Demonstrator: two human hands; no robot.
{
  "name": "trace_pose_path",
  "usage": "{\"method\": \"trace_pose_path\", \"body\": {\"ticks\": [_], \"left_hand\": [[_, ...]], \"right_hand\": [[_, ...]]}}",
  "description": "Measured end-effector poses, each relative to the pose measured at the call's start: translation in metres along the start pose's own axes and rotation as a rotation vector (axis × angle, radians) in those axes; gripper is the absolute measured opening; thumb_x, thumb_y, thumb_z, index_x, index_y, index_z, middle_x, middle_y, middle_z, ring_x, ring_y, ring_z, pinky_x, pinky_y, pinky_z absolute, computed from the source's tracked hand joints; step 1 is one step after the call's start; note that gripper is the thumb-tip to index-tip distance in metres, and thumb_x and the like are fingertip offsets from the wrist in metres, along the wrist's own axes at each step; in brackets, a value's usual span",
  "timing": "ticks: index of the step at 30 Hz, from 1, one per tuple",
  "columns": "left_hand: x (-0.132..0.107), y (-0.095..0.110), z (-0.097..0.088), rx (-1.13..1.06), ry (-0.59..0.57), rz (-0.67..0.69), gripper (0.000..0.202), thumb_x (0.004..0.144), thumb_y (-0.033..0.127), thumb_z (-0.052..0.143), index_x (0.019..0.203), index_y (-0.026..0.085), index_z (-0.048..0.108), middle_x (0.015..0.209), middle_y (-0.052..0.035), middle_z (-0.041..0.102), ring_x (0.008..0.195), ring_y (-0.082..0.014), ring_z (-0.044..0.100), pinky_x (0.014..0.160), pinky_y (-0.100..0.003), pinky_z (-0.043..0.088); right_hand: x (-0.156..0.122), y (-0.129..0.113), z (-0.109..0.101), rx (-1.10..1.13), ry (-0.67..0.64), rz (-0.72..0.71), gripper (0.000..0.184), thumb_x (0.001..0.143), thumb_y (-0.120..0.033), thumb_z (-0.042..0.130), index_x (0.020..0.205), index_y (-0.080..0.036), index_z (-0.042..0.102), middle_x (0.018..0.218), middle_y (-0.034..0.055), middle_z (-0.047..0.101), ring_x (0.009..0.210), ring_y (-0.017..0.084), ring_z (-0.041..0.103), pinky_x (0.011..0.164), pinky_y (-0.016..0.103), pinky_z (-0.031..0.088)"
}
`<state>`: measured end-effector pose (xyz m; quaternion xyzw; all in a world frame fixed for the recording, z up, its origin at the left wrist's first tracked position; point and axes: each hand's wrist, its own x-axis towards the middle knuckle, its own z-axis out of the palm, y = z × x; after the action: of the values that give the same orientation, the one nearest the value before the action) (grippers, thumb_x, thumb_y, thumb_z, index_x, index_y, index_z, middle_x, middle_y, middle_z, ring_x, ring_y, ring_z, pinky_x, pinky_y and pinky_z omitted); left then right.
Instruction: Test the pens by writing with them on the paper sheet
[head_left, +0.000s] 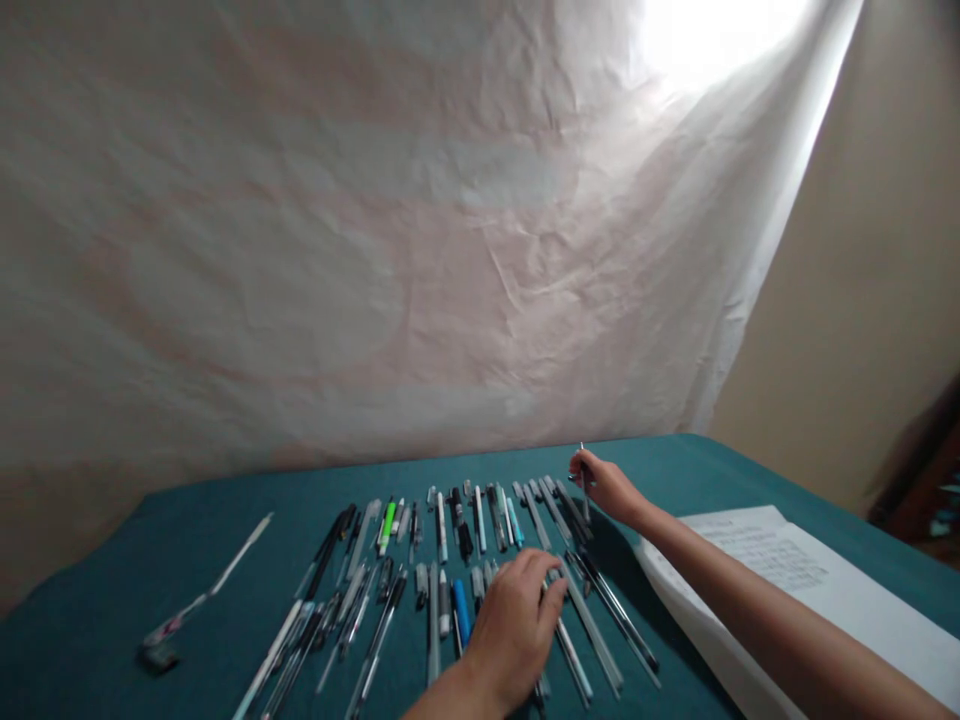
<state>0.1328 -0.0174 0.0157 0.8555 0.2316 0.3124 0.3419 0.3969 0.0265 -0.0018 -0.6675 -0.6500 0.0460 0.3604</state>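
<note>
Many pens lie in rows (pixel 450 540) on a teal tablecloth (pixel 225 500). My left hand (pixel 517 625) rests palm down on the near pens, fingers flat and slightly curled over them. My right hand (pixel 604 485) reaches to the far right end of the rows and pinches a thin dark pen (pixel 583 470), holding it upright above the others. A green pen (pixel 386 525) and a blue pen (pixel 460 610) stand out among grey, black and white ones.
A printed white sheet (pixel 787 580) lies at the right of the pens. One pen (pixel 225 575) lies apart at the left, with a small dark object (pixel 157 655) near it. A wrinkled white cloth (pixel 375 230) hangs behind the table.
</note>
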Motion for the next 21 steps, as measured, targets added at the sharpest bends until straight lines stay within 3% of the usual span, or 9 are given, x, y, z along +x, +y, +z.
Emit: {"method": "trace_pose_path", "body": {"ticks": [2, 5, 9, 12, 16, 19, 21], "left_hand": [[0.003, -0.004, 0.002, -0.185, 0.066, -0.092, 0.024, 0.083, 0.031, 0.04, 0.1, 0.019, 0.054, 0.098, -0.0074, 0.058, 0.09, -0.0178, 0.054, 0.08, -0.033, 0.041], [0.008, -0.008, 0.005, -0.55, 0.143, -0.263, 0.034, 0.081, 0.033, 0.045, 0.11, 0.016, 0.046, 0.1, -0.011, 0.057, 0.084, -0.0179, 0.058, 0.07, -0.03, 0.047], [0.011, -0.006, 0.005, -0.832, 0.162, -0.35, 0.037, 0.075, 0.037, 0.053, 0.103, 0.013, 0.05, 0.093, -0.0104, 0.06, 0.08, -0.0181, 0.059, 0.066, -0.029, 0.048], [0.009, -0.004, 0.004, -0.833, 0.155, -0.393, 0.031, 0.071, 0.037, 0.058, 0.088, 0.011, 0.058, 0.084, -0.0083, 0.063, 0.076, -0.0174, 0.059, 0.064, -0.027, 0.047], [0.008, -0.009, 0.002, -0.869, 0.203, -0.414, 0.03, 0.068, 0.038, 0.061, 0.083, 0.011, 0.061, 0.078, -0.0054, 0.063, 0.069, -0.0137, 0.058, 0.064, -0.025, 0.046], [0.011, -0.015, -0.002, -0.923, 0.276, -0.446, 0.03, 0.067, 0.037, 0.063, 0.083, 0.012, 0.061, 0.075, -0.004, 0.061, 0.064, -0.0098, 0.055, 0.063, -0.022, 0.046], [0.012, -0.019, -0.005, -0.959, 0.309, -0.468, 0.03, 0.066, 0.037, 0.065, 0.082, 0.012, 0.062, 0.075, -0.0039, 0.061, 0.062, -0.0082, 0.054, 0.061, -0.02, 0.045]], "right_hand": [[-0.015, -0.028, -0.004, 0.089, 0.017, -0.027, 0.019, 0.074, -0.016, 0.047, 0.092, -0.021, 0.042, 0.086, 0.0037, 0.061, 0.076, 0.013, 0.059, 0.067, 0.024, 0.044], [-0.046, -0.079, -0.007, 0.401, -0.025, -0.104, 0.022, 0.074, -0.02, 0.053, 0.093, -0.021, 0.043, 0.09, 0.0044, 0.061, 0.082, 0.014, 0.059, 0.071, 0.026, 0.046], [-0.083, -0.125, -0.003, 0.415, -0.032, -0.123, 0.017, 0.075, -0.018, 0.053, 0.091, -0.021, 0.048, 0.083, 0.0018, 0.06, 0.076, 0.013, 0.059, 0.069, 0.025, 0.047], [-0.096, -0.131, 0.005, 0.412, 0.023, -0.119, 0.015, 0.075, -0.02, 0.054, 0.09, -0.021, 0.049, 0.082, 0.0019, 0.061, 0.075, 0.014, 0.058, 0.07, 0.026, 0.047], [-0.104, -0.119, 0.013, 0.426, 0.091, -0.116, 0.025, 0.077, -0.027, 0.054, 0.101, -0.022, 0.047, 0.093, 0.0053, 0.06, 0.082, 0.017, 0.058, 0.073, 0.029, 0.047], [-0.111, -0.112, 0.015, 0.378, 0.137, -0.201, 0.031, 0.084, -0.029, 0.041, 0.114, -0.023, 0.044, 0.101, 0.0071, 0.056, 0.086, 0.017, 0.056, 0.077, 0.031, 0.045], [-0.117, -0.111, 0.015, 0.317, 0.127, -0.281, 0.032, 0.085, -0.027, 0.036, 0.115, -0.023, 0.046, 0.093, 0.0064, 0.054, 0.081, 0.017, 0.055, 0.072, 0.029, 0.045]]}}
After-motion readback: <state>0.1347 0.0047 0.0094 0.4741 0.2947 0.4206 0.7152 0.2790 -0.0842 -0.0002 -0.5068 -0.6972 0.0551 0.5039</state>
